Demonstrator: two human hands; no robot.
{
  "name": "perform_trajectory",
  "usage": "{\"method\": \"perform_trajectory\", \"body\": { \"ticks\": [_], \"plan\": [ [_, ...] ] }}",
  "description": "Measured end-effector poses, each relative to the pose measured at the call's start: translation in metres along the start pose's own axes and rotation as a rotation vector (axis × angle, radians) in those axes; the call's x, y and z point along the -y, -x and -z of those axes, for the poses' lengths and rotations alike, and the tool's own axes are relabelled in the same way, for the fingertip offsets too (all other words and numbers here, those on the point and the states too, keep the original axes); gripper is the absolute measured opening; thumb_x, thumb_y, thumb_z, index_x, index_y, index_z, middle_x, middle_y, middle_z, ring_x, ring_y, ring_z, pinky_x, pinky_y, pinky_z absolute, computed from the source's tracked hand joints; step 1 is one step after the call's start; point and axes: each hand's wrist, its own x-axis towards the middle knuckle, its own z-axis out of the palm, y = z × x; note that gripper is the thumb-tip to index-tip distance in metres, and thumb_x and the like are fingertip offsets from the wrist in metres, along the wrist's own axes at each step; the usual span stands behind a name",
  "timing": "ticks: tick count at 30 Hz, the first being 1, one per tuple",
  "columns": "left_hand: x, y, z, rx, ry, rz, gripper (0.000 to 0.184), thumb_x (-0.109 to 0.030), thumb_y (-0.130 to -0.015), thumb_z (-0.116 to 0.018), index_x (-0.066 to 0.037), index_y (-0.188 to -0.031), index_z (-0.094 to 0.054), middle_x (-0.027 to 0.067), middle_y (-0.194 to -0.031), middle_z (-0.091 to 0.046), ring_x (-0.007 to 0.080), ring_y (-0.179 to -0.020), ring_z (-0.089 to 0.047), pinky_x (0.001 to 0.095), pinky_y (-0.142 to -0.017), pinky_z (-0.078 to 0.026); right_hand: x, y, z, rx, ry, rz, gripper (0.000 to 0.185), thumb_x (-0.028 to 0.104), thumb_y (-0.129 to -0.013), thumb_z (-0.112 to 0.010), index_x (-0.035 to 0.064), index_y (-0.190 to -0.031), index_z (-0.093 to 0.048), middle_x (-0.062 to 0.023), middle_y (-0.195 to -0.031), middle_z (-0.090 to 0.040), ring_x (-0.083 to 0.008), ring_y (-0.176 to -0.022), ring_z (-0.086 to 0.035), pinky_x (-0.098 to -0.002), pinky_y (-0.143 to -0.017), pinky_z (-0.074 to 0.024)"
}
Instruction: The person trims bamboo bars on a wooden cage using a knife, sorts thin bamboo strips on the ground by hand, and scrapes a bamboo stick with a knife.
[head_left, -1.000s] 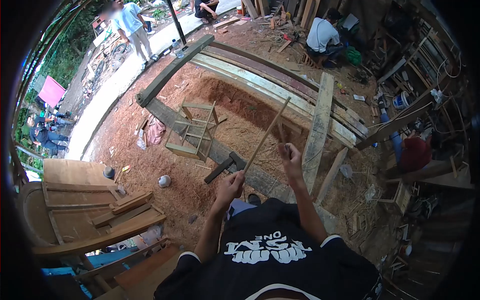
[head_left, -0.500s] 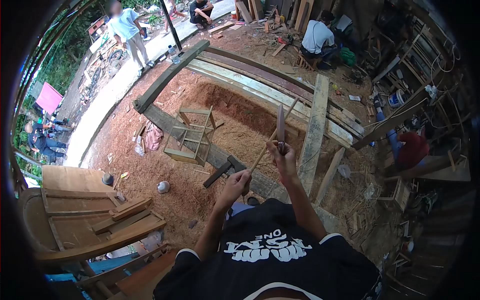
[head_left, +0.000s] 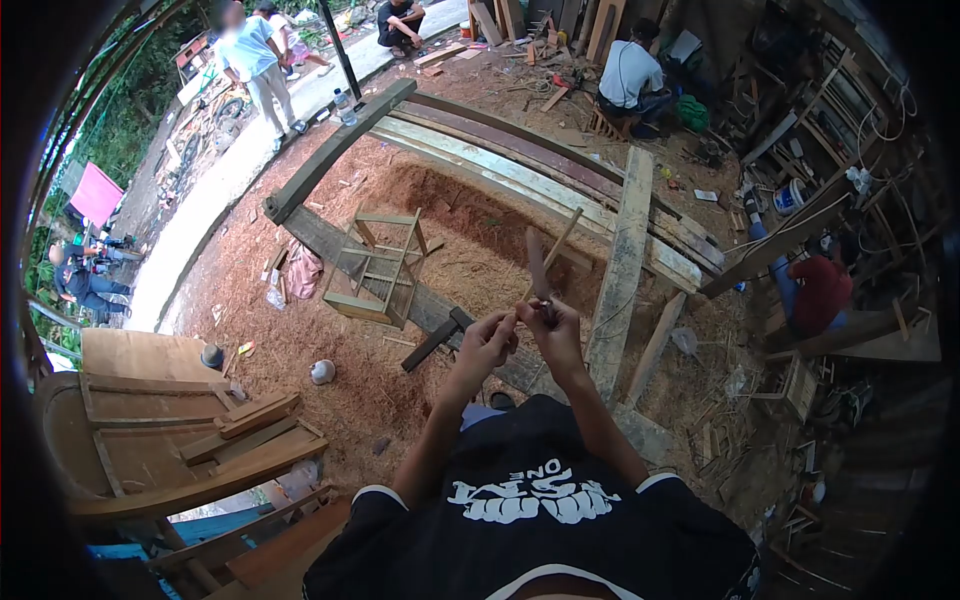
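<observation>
My left hand (head_left: pixel 485 345) is closed around the lower end of a thin wooden stick (head_left: pixel 566 236), which slants up and away to the right. Close against it, my right hand (head_left: pixel 553 328) grips a knife (head_left: pixel 537 262) with its blade pointing away from me. The blade crosses in front of part of the stick, and the fingers hide the knife's handle. Beyond my left hand, a dark hammer (head_left: pixel 435 342) rests on the weathered plank (head_left: pixel 520 372). A small wooden frame (head_left: pixel 380 268) stands farther along that plank.
Wood shavings (head_left: pixel 390 390) cover the ground. Long boards (head_left: pixel 500 160) lie across the far side, and a wide plank (head_left: pixel 622 270) runs along the right. Wooden panels (head_left: pixel 150 350) lie at left. Several people are around, including a person in red (head_left: pixel 822 290) at right.
My hands have come together, the right one moving down and left toward the left hand. The knife has dropped lower along the stick. The person in red has leaned more upright.
</observation>
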Motion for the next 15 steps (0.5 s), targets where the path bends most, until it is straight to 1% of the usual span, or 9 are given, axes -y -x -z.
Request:
{"method": "perform_trajectory", "body": {
  "ticks": [2, 5, 8, 11, 14, 15],
  "plan": [
    [0.008, 0.003, 0.0, -0.037, -0.027, -0.041, 0.028, -0.028, -0.108, -0.055, -0.003, -0.117, -0.066, -0.0035, -0.075, -0.055, 0.0032, -0.059, -0.043, 0.0211, -0.052, -0.033, -0.014, -0.001, 0.008, 0.027, 0.204, 0.103, 0.027, 0.029, -0.099, -0.072, 0.002, -0.094, -0.071, 0.0053, -0.067, -0.059, -0.0033, -0.059, -0.047, -0.0263, -0.054, -0.0362],
    [0.011, 0.01, 0.001, -0.082, -0.109, -0.097, 0.029, -0.027, -0.107, -0.056, -0.002, -0.116, -0.068, -0.0047, -0.076, -0.054, 0.0025, -0.061, -0.043, 0.0215, -0.052, -0.034, 0.023, 0.016, 0.01, 0.02, 0.48, 0.088, 0.031, 0.035, -0.1, -0.066, 0.005, -0.096, -0.072, -0.007, -0.068, -0.066, -0.0168, -0.062, -0.063, -0.0378, -0.059, -0.0464],
    [0.012, 0.017, -0.002, -0.155, -0.173, -0.151, 0.029, -0.025, -0.106, -0.058, 0.0, -0.117, -0.07, -0.0043, -0.077, -0.057, 0.0019, -0.064, -0.045, 0.0226, -0.054, -0.036, 0.019, 0.021, 0.016, 0.034, 0.664, 0.238, 0.037, 0.041, -0.098, -0.065, 0.0047, -0.097, -0.072, -0.0101, -0.072, -0.066, -0.0273, -0.068, -0.066, -0.0418, -0.063, -0.0476],
    [0.006, 0.025, -0.006, -0.224, -0.294, -0.221, 0.03, -0.022, -0.106, -0.06, 0.003, -0.119, -0.07, -0.0031, -0.079, -0.06, 0.0016, -0.068, -0.046, 0.0229, -0.056, -0.04, 0.013, 0.024, 0.021, 0.021, 0.835, 0.428, 0.037, 0.041, -0.093, -0.072, 0.0038, -0.097, -0.072, -0.0098, -0.068, -0.062, -0.0269, -0.064, -0.063, -0.0387, -0.062, -0.0465],
    [0.005, 0.032, -0.003, -0.249, -0.442, -0.266, 0.029, -0.019, -0.105, -0.061, 0.004, -0.122, -0.069, -0.0014, -0.079, -0.063, 0.0019, -0.07, -0.047, 0.0226, -0.058, -0.041, 0.019, 0.027, 0.019, 0.051, 0.85, 0.48, 0.038, 0.042, -0.089, -0.076, 0.0049, -0.096, -0.074, -0.0102, -0.073, -0.067, -0.0292, -0.068, -0.065, -0.0412, -0.067, -0.0482],
    [0.005, 0.035, -0.001, -0.252, -0.49, -0.275, 0.029, -0.018, -0.105, -0.061, 0.004, -0.123, -0.069, -0.0007, -0.079, -0.064, 0.0021, -0.07, -0.047, 0.0224, -0.059, -0.042, 0.016, 0.026, 0.02, 0.048, 0.856, 0.556, 0.037, 0.041, -0.088, -0.076, 0.0053, -0.096, -0.075, -0.0102, -0.075, -0.068, -0.029, -0.068, -0.066, -0.0414, -0.068, -0.0484]
  ]
}}
